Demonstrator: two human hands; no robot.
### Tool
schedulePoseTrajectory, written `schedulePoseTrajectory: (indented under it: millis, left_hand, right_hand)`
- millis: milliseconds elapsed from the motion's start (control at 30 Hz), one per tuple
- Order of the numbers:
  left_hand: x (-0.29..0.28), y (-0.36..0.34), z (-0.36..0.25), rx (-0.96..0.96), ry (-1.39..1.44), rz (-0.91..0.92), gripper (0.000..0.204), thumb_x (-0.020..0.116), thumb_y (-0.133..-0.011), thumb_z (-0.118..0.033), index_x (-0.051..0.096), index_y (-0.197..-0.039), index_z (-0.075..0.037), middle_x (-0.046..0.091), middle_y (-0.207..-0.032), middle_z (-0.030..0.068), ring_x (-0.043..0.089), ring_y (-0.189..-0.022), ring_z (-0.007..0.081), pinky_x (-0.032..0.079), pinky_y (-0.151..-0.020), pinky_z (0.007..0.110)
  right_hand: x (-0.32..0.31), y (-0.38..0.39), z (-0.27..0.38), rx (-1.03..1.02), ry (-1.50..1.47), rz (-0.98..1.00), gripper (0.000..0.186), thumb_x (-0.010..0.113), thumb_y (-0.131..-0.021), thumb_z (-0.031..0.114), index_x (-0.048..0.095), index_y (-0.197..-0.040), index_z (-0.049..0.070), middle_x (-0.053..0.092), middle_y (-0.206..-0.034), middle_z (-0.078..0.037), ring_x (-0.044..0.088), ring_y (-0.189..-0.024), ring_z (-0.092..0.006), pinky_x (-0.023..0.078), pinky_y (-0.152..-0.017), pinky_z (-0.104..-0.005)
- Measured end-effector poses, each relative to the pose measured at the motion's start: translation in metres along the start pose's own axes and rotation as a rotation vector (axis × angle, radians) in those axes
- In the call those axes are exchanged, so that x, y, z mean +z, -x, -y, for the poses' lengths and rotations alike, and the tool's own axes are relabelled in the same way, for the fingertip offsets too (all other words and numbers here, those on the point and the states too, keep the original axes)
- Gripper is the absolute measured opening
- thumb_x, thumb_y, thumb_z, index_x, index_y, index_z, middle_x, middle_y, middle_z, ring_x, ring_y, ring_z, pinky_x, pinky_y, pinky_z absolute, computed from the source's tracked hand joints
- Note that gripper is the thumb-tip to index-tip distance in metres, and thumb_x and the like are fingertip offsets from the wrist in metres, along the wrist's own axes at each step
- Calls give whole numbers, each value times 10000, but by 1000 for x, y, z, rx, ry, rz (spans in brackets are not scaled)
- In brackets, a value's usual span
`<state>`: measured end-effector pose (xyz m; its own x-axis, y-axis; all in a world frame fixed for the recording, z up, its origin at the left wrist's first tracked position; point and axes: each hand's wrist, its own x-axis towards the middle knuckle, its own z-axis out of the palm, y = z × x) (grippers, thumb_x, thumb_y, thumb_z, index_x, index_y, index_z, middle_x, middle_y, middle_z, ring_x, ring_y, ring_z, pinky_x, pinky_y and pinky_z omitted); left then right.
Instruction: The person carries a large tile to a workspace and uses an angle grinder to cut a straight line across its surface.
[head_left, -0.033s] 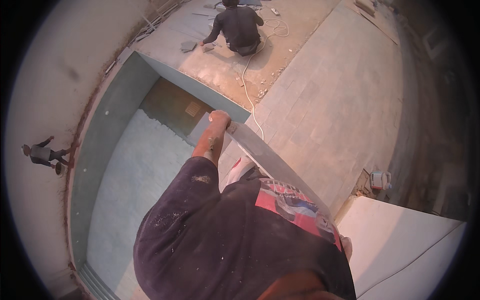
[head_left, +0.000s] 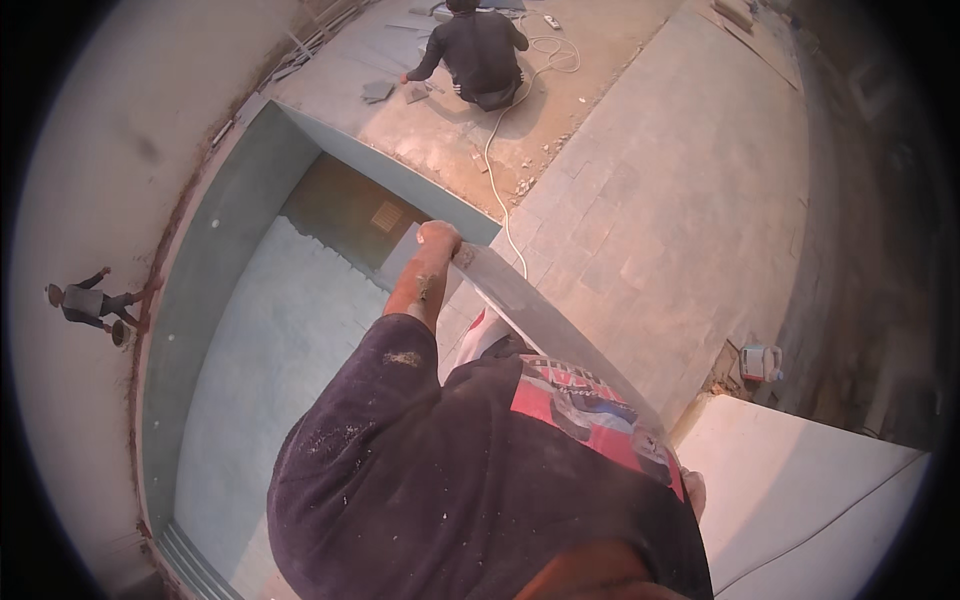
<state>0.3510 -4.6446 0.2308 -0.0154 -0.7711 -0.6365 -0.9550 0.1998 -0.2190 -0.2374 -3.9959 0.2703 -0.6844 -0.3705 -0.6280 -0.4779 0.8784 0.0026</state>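
A long, thin grey slab (head_left: 560,320) stands on edge in front of my body and slants from upper left to lower right. My left hand (head_left: 440,238) is closed round its far end, with dried dust on the forearm. At the near right end my right hand (head_left: 694,492) shows only in part beside my dark shirt. Its fingers look curled on the slab, though most of the hand is hidden. Below my left arm lies the blue-green pool basin (head_left: 270,310), with another grey flat piece partly hidden behind the arm.
A person (head_left: 477,55) crouches at the far side near grey tile pieces (head_left: 377,92) and a white cable (head_left: 497,165). Another person (head_left: 85,305) walks at left carrying a bucket (head_left: 120,333). Paving (head_left: 640,190) stretches right, with a white jug (head_left: 760,362) beside a pale ledge (head_left: 800,470).
The walking person at left has shifted slightly. The crouching person's left hand has moved up away from a grey tile piece. My hands and the slab stay in place.
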Motion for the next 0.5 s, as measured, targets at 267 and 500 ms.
schedulePoseTrajectory:
  millis: [267, 500]
  left_hand:
    - [-55, -47, -47, -116, 31, 94, 412, 819, -769, -264, 793, -1179, -228, 760, -1212, 19, 734, -1107, 224, 622, -800, 443]
    - [-100, -150, -89, -146, 28, 142, 408, 848, -758, -321, 800, -1160, -266, 767, -1193, 0, 747, -1060, 221, 614, -772, 455]
  right_hand:
    - [-59, -122, 36, 72, 1, 162, 475, 579, -966, 361, 736, -946, -86, 687, -776, -259, 703, -715, -339, 536, -667, -474]
    - [-125, -204, 94, 94, 119, 228, 460, 585, -963, 368, 752, -898, -55, 681, -705, -201, 675, -617, -298, 502, -575, -465]
